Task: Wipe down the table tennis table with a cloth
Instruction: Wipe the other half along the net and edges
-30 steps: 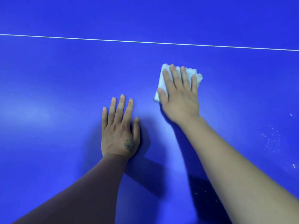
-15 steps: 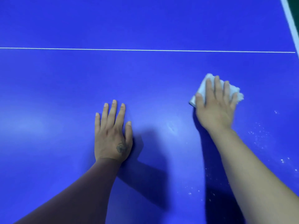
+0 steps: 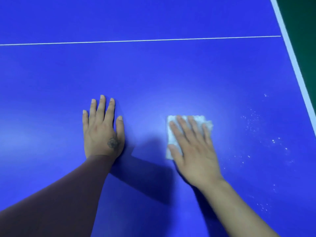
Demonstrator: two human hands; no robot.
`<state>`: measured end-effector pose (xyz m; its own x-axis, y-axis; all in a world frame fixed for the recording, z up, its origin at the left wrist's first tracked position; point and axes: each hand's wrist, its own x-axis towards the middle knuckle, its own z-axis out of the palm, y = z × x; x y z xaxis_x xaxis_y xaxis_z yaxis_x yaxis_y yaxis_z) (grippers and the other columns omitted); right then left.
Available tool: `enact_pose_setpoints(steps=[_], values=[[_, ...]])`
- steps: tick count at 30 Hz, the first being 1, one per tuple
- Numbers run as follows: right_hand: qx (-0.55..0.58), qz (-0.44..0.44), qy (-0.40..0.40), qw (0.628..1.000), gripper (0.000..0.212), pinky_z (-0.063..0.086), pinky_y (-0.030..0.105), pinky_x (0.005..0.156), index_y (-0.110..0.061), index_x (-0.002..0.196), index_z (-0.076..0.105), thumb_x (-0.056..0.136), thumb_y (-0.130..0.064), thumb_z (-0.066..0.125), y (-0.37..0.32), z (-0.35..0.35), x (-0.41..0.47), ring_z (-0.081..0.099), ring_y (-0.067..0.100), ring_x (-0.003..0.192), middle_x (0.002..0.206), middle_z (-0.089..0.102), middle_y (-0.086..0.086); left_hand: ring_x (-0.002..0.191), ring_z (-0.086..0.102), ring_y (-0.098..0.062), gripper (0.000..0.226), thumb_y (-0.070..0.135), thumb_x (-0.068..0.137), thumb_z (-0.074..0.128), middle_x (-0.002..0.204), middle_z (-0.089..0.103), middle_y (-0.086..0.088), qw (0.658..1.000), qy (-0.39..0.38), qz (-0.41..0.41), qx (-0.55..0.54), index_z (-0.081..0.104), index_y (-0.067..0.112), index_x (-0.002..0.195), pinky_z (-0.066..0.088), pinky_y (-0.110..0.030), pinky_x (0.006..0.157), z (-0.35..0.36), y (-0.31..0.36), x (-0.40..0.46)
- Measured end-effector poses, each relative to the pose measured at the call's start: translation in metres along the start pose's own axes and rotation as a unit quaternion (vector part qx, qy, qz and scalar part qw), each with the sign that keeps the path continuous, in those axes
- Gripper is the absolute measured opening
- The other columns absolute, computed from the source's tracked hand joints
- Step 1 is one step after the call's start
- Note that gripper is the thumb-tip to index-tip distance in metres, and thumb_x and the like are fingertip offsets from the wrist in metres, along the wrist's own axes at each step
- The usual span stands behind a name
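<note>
The blue table tennis table fills the view. A small folded white cloth lies flat on it, right of centre. My right hand presses down on the cloth with straight, spread fingers and covers most of it. My left hand rests flat on the bare table to the left of the cloth, fingers straight, arm in a dark sleeve.
A thin white line crosses the table at the back. The white edge stripe runs down the right side, with dark green floor beyond it. White specks are scattered on the surface right of the cloth.
My right hand has slid the cloth toward me and to the left across the table. The view has shifted, showing more of the right edge. My left hand stays flat.
</note>
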<state>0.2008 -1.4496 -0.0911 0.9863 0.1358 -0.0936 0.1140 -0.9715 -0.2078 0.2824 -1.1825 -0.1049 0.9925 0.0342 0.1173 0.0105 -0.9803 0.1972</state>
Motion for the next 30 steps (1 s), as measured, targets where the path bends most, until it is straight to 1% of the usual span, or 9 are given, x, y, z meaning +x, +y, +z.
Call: enact_pose_setpoints(steps=[5,8,11,13,17,21,24,27,30], values=[[0.010,0.178,0.021,0.984,0.065,0.007,0.056,0.132,-0.029,0.170,0.018,0.110,-0.052,0.020,0.057,-0.015,0.011,0.005,0.023,0.165,0.178,0.013,-0.006,0.165,0.018,-0.030,0.059,0.041,0.111,0.034,0.176,0.030,-0.005,1.000,0.013,0.002,-0.003,0.039,0.018,0.165,0.013,-0.055,0.134,0.001,-0.001,-0.002],[0.018,0.234,0.042,0.971,0.067,0.003,0.058,0.131,-0.027,0.170,0.016,0.108,-0.053,0.016,0.054,-0.012,0.052,0.001,0.024,0.165,0.179,0.009,-0.004,0.165,0.017,-0.030,0.059,0.041,0.112,0.033,0.176,0.028,-0.005,1.000,0.005,0.007,0.005,0.037,0.018,0.166,0.013,-0.056,0.133,0.001,-0.002,-0.001],[0.017,0.216,0.031,0.976,0.067,-0.002,0.058,0.131,-0.028,0.171,0.009,0.109,-0.052,0.017,0.022,-0.005,0.077,-0.004,0.024,0.165,0.179,0.003,-0.006,0.165,0.015,-0.030,0.061,0.043,0.112,0.029,0.177,0.025,-0.005,1.000,-0.004,0.005,0.013,0.034,0.019,0.167,0.012,-0.055,0.133,0.000,-0.002,-0.001],[0.016,0.177,0.041,0.983,0.066,-0.002,0.057,0.131,-0.028,0.171,0.013,0.109,-0.051,0.021,-0.008,0.002,0.072,0.000,0.024,0.165,0.179,0.007,-0.006,0.166,0.014,-0.030,0.061,0.044,0.112,0.027,0.177,0.024,-0.005,1.000,-0.008,0.005,0.013,0.033,0.019,0.168,0.011,-0.055,0.134,-0.001,0.000,-0.002],[0.014,0.082,0.060,0.995,0.064,0.008,0.055,0.131,-0.026,0.169,0.026,0.109,-0.048,0.032,-0.060,0.021,0.012,0.009,0.023,0.165,0.177,0.018,-0.004,0.166,0.011,-0.030,0.062,0.044,0.112,0.028,0.178,0.022,-0.005,1.000,-0.017,0.002,0.010,0.031,0.019,0.169,0.007,-0.053,0.134,-0.004,0.001,-0.003],[0.021,0.031,0.038,0.999,0.061,0.008,0.051,0.133,-0.029,0.168,0.028,0.111,-0.048,0.036,-0.059,0.025,-0.073,0.006,0.019,0.165,0.177,0.017,-0.008,0.166,0.011,-0.032,0.059,0.041,0.113,0.028,0.176,0.025,-0.007,1.000,-0.021,0.010,0.009,0.034,0.017,0.167,0.007,-0.055,0.134,-0.008,0.003,-0.004],[0.006,0.068,0.021,0.997,0.061,0.003,0.047,0.134,-0.032,0.168,0.026,0.110,-0.050,0.032,-0.020,0.014,-0.114,0.004,0.015,0.165,0.177,0.015,-0.011,0.165,0.013,-0.034,0.054,0.031,0.112,0.031,0.172,0.034,-0.010,1.000,-0.016,0.004,0.024,0.039,0.011,0.162,0.008,-0.056,0.134,-0.011,0.005,-0.014],[0.005,0.133,0.005,0.991,0.062,0.000,0.048,0.133,-0.034,0.169,0.021,0.110,-0.053,0.022,0.018,0.002,-0.116,-0.001,0.014,0.165,0.178,0.009,-0.013,0.163,0.018,-0.038,0.052,0.022,0.107,0.041,0.170,0.037,-0.014,1.000,-0.008,0.008,-0.004,0.045,0.009,0.157,0.011,-0.059,0.133,-0.023,0.015,-0.044],[0.010,0.181,0.009,0.983,0.066,-0.002,0.052,0.132,-0.034,0.170,0.014,0.108,-0.055,0.015,0.034,-0.002,-0.089,-0.003,0.018,0.165,0.179,0.005,-0.010,0.162,0.023,-0.038,0.055,0.029,0.103,0.045,0.169,0.040,-0.015,0.998,-0.004,0.045,-0.032,0.050,0.011,0.155,0.014,-0.061,0.132,-0.031,0.032,-0.108]])
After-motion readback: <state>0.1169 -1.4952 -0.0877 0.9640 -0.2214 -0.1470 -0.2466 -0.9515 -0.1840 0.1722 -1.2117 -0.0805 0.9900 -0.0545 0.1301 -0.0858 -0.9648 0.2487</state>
